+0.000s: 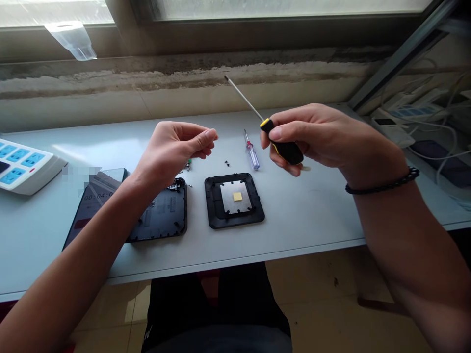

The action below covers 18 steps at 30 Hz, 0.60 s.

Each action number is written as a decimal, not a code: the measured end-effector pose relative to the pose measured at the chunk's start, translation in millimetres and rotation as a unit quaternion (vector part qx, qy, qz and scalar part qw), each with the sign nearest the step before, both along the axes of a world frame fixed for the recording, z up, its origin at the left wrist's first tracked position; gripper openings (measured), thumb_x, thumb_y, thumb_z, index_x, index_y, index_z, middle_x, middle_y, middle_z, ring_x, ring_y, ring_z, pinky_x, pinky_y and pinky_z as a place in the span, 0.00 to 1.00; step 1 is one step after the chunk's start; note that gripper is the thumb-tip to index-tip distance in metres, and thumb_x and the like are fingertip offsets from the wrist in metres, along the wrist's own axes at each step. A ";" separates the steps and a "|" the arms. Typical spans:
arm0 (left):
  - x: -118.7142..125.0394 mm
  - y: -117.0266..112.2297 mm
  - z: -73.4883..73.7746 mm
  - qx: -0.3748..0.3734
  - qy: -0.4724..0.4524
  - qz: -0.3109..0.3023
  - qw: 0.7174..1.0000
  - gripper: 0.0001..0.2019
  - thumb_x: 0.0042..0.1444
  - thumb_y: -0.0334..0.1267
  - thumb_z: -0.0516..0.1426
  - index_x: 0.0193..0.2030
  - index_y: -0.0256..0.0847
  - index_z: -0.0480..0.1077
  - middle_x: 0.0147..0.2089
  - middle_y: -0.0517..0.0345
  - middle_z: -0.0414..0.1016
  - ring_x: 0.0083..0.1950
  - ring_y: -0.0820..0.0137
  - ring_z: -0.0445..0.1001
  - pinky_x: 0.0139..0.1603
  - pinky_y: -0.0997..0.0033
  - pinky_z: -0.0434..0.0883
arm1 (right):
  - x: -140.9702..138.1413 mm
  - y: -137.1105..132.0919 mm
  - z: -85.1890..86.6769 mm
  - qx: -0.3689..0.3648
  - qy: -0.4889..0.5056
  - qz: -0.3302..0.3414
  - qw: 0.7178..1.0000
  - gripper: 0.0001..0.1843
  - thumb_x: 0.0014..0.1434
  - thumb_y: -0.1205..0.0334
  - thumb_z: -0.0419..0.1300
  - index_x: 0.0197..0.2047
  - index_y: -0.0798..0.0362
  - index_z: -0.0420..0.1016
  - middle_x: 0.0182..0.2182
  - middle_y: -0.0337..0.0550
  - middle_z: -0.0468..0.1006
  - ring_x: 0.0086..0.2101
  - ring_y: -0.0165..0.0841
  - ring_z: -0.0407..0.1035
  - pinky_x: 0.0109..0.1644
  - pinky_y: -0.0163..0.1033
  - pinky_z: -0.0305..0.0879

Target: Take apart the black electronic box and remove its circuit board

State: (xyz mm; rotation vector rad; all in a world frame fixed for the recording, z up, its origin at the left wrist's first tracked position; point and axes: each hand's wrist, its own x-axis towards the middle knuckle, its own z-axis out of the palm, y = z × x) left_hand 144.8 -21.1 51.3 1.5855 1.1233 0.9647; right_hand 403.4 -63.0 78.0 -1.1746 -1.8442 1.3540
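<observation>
Raised over the table, my right hand (309, 135) grips a black-and-yellow screwdriver (285, 145), its long shaft pointing up and to the left. My left hand (176, 149) is closed in a pinch, thumb against forefinger; anything between the fingertips is too small or hidden to make out. Below it lies an open black plastic housing (165, 213), partly covered by my forearm. A square black cover (213, 215) with a metal plate (227, 192) and a small yellow pad (237, 196) rests to its right. Behind the cover are a few tiny dark screws (227, 163) and a clear-handled screwdriver (252, 156).
A phone (86, 206) showing a timer lies at the left, partly behind my forearm. Beyond it stands a white power strip (40, 169) with blue sockets. Cables (441, 132) and more devices sit at the far right. The table's front edge (235, 264) runs above my lap.
</observation>
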 end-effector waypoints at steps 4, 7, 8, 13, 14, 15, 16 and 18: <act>0.0 1.7 0.6 -0.046 -0.101 0.005 0.994 0.02 0.57 0.30 0.69 0.34 0.39 0.83 0.32 0.59 0.80 0.33 0.75 0.79 0.44 0.73 0.80 | 1.5 -2.5 4.1 0.053 -0.031 0.017 0.998 0.17 0.67 0.51 0.62 0.36 0.59 0.76 0.17 0.33 0.65 0.18 0.19 0.56 0.21 0.33 0.51; 2.4 -0.2 5.5 -0.067 -0.158 0.028 0.985 0.06 0.60 0.25 0.66 0.33 0.38 0.82 0.32 0.60 0.80 0.35 0.76 0.81 0.48 0.74 0.80 | 2.3 -3.8 4.9 0.072 -0.038 0.027 0.996 0.19 0.67 0.50 0.63 0.37 0.61 0.79 0.18 0.33 0.62 0.20 0.19 0.54 0.21 0.33 0.48; 3.3 -0.9 7.1 -0.072 -0.174 0.036 0.981 0.08 0.61 0.25 0.65 0.32 0.37 0.82 0.32 0.60 0.80 0.35 0.77 0.81 0.48 0.75 0.80 | 2.6 -3.8 4.5 0.073 -0.036 0.025 0.996 0.19 0.67 0.51 0.63 0.38 0.62 0.80 0.18 0.33 0.62 0.20 0.18 0.54 0.21 0.33 0.47; 3.3 -1.7 10.1 -0.101 -0.239 0.034 0.965 0.13 0.68 0.27 0.60 0.31 0.37 0.79 0.32 0.61 0.79 0.35 0.80 0.80 0.47 0.80 0.79 | 4.2 -2.9 1.5 0.078 -0.026 0.029 0.996 0.20 0.65 0.50 0.65 0.35 0.61 0.81 0.16 0.32 0.58 0.19 0.18 0.50 0.20 0.33 0.44; 2.4 -1.5 9.8 -0.109 -0.252 0.030 0.961 0.13 0.69 0.27 0.59 0.31 0.37 0.79 0.33 0.62 0.79 0.35 0.81 0.79 0.48 0.80 0.79 | 4.3 -2.7 1.3 0.080 -0.028 0.025 0.996 0.19 0.65 0.50 0.65 0.35 0.61 0.81 0.16 0.32 0.58 0.19 0.18 0.49 0.20 0.34 0.43; 1.4 -1.4 9.4 -0.116 -0.263 0.026 0.957 0.14 0.70 0.28 0.58 0.32 0.38 0.78 0.34 0.63 0.80 0.36 0.81 0.79 0.48 0.80 0.78 | 4.3 -2.7 1.4 0.080 -0.030 0.016 0.996 0.19 0.65 0.51 0.64 0.35 0.61 0.81 0.16 0.33 0.58 0.19 0.18 0.49 0.20 0.34 0.43; 0.5 -1.5 9.1 -0.122 -0.271 0.022 0.955 0.13 0.71 0.29 0.58 0.33 0.39 0.78 0.35 0.64 0.80 0.38 0.81 0.80 0.49 0.80 0.78 | 4.1 -2.7 1.6 0.080 -0.031 0.010 0.996 0.18 0.66 0.52 0.64 0.35 0.61 0.82 0.16 0.33 0.58 0.19 0.18 0.49 0.21 0.34 0.43; -0.7 -2.0 8.3 -0.124 -0.278 0.013 0.952 0.11 0.70 0.29 0.60 0.34 0.39 0.78 0.35 0.65 0.81 0.42 0.79 0.80 0.50 0.80 0.77 | 3.1 -2.8 2.5 0.079 -0.032 0.012 0.996 0.19 0.66 0.53 0.63 0.34 0.61 0.81 0.16 0.33 0.58 0.19 0.18 0.49 0.21 0.34 0.42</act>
